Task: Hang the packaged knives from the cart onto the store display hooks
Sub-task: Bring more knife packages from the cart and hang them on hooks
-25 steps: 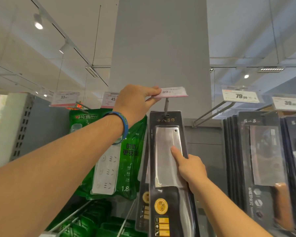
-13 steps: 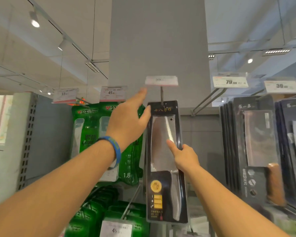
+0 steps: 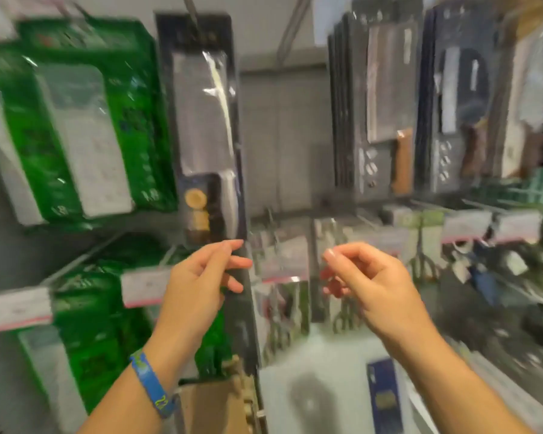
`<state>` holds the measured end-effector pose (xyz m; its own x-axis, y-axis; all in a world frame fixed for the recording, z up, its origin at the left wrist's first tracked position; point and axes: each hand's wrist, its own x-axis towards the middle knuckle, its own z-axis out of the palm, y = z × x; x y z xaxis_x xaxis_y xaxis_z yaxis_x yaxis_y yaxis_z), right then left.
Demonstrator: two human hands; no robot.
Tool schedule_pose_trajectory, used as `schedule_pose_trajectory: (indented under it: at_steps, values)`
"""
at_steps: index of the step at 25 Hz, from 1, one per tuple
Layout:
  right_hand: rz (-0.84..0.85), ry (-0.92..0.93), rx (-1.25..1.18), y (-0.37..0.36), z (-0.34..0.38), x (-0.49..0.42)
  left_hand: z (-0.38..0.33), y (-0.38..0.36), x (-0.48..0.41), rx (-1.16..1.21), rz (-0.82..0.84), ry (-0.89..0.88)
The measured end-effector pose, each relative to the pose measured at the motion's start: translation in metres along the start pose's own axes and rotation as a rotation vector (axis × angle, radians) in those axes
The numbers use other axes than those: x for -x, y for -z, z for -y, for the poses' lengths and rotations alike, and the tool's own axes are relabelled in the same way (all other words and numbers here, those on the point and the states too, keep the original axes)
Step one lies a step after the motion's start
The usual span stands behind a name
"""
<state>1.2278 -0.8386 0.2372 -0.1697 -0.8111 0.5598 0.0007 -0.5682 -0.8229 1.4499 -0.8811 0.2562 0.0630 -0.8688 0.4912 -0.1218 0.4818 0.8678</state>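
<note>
The view is blurred by motion. A packaged cleaver in a black card [image 3: 205, 126] hangs from a display hook [image 3: 191, 9] at the upper middle. My left hand [image 3: 201, 277], with a blue wristband, hovers just below the package's bottom edge, fingers loosely curled and holding nothing. My right hand [image 3: 364, 277] is to the right of it at the same height, fingers also relaxed and empty. More packaged knives [image 3: 376, 108] hang in a row at the upper right. A dark blue package [image 3: 384, 399] lies low at the bottom, in front of the shelves.
Green packaged power strips [image 3: 76, 120] hang on the left, with more below. Price tags [image 3: 145, 285] stick out on hook ends. Scissors and small tools [image 3: 420, 261] hang on the lower right hooks. A brown cardboard box [image 3: 213, 402] sits at the bottom middle.
The view has swung downward. Both hands have left the hung cleaver package and the price tag and dropped below the package, empty.
</note>
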Motion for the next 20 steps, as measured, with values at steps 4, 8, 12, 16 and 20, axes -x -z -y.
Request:
schedule_pose_trajectory:
  at_steps: [4, 8, 12, 16, 20]
  values:
    - [-0.253, -0.292, 0.133, 0.074, -0.061, 0.137, 0.084, -0.029, 0.083, 0.022, 0.317, 0.201]
    - [-0.638, -0.674, 0.237, 0.102, -0.097, 0.318, 0.185, -0.069, 0.199, -0.060, 0.702, 0.630]
    - [-0.995, -0.925, 0.305, 0.079, -0.089, 0.461, 0.251, -0.094, 0.279, -0.169, 1.088, 0.788]
    - [-1.372, -0.978, 0.364, 0.041, -0.048, 0.582, 0.272, -0.132, 0.347, -0.195, 1.464, 0.711]
    - [-1.815, -0.980, 0.330, -0.031, 0.000, 0.696, 0.241, -0.151, 0.429, -0.253, 1.791, 0.505]
